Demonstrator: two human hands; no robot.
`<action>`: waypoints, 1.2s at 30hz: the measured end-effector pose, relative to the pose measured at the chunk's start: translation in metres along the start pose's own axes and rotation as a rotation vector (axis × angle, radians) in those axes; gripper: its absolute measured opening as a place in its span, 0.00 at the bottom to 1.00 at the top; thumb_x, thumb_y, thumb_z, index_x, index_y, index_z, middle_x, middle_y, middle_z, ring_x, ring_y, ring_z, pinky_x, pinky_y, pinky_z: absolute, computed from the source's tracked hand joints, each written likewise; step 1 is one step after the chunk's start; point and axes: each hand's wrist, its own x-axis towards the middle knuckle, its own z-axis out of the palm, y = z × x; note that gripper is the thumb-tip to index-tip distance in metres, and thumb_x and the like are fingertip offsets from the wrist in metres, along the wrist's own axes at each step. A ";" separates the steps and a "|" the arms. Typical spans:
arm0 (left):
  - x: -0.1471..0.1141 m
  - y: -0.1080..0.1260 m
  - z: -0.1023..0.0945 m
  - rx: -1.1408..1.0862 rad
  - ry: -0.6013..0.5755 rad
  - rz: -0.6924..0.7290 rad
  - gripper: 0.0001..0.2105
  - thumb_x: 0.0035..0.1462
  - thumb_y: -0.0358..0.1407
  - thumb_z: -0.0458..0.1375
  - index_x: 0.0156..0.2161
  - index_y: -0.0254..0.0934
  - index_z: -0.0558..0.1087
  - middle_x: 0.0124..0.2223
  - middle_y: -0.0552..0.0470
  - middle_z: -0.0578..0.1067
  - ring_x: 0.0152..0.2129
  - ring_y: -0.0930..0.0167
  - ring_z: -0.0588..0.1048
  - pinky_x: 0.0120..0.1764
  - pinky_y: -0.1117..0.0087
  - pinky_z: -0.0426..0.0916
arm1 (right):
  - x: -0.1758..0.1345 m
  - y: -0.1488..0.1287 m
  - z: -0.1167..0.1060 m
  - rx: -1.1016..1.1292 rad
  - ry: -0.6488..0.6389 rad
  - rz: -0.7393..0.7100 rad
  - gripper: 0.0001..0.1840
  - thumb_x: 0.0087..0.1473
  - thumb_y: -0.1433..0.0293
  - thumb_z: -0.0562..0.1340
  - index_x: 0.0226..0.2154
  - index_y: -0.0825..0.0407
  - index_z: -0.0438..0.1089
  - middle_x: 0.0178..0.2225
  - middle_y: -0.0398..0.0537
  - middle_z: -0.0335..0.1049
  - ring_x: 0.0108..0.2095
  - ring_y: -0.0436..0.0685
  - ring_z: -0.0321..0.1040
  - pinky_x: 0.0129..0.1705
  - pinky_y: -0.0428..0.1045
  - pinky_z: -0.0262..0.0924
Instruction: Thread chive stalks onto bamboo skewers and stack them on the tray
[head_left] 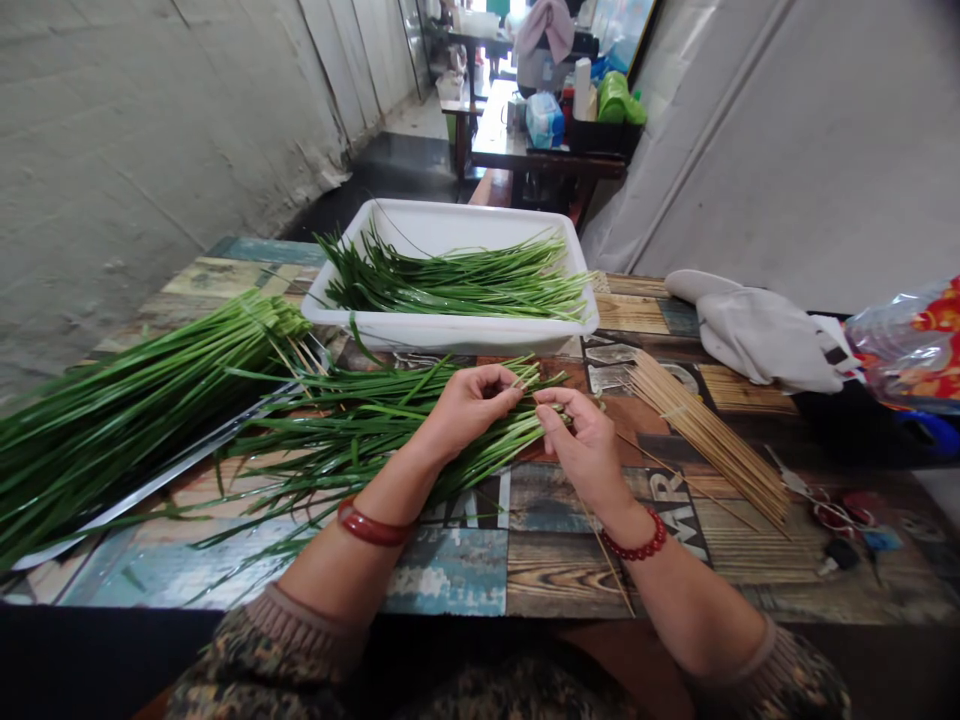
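A loose spread of Chinese chives (352,400) lies across the table, its pale stem ends toward the right. My left hand (476,400) is over these stems, thumb and forefinger pinched on chive stems near their cut ends. Beside it, almost touching, my right hand (585,440) is closed with its fingertips together at the stem ends. A thin bamboo skewer (615,570) runs out below the right hand, in line with its pinched fingertips. The skewer's upper part is hidden by the hand. More cut chives (457,280) lie in a white plastic tub (450,322) behind the hands.
A large chive bundle (150,380) lies left, beside a long metal blade (180,465). On the right are a bundle of bamboo skewers (705,440), a loose skewer (705,490), scissors (832,505), keys (838,555) and a pale cloth item (765,330). Walls stand on both sides.
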 end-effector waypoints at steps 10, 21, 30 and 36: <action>0.001 -0.003 0.001 0.051 0.030 0.053 0.09 0.48 0.37 0.62 0.26 0.31 0.71 0.25 0.54 0.70 0.23 0.76 0.65 0.27 0.76 0.60 | 0.001 -0.003 -0.001 -0.049 -0.002 -0.016 0.13 0.57 0.63 0.60 0.40 0.54 0.74 0.21 0.40 0.68 0.16 0.46 0.59 0.19 0.42 0.54; 0.001 -0.007 0.001 0.115 0.050 0.098 0.11 0.49 0.39 0.62 0.26 0.31 0.71 0.24 0.54 0.69 0.21 0.77 0.64 0.24 0.76 0.58 | 0.000 0.000 -0.002 -0.094 0.014 -0.038 0.14 0.56 0.63 0.60 0.39 0.54 0.76 0.17 0.39 0.64 0.18 0.48 0.61 0.21 0.43 0.56; 0.000 -0.006 0.002 0.151 0.052 0.134 0.10 0.50 0.37 0.62 0.26 0.31 0.72 0.24 0.54 0.69 0.22 0.77 0.64 0.25 0.76 0.58 | 0.002 0.001 -0.002 -0.110 0.013 -0.048 0.13 0.56 0.64 0.60 0.39 0.54 0.76 0.15 0.38 0.62 0.17 0.48 0.59 0.20 0.44 0.55; 0.000 -0.005 0.001 0.217 0.051 0.190 0.09 0.51 0.36 0.61 0.26 0.31 0.72 0.23 0.55 0.69 0.21 0.77 0.64 0.25 0.76 0.58 | 0.001 0.001 -0.002 -0.096 0.016 -0.029 0.14 0.56 0.64 0.60 0.39 0.54 0.76 0.16 0.38 0.64 0.16 0.48 0.60 0.20 0.44 0.56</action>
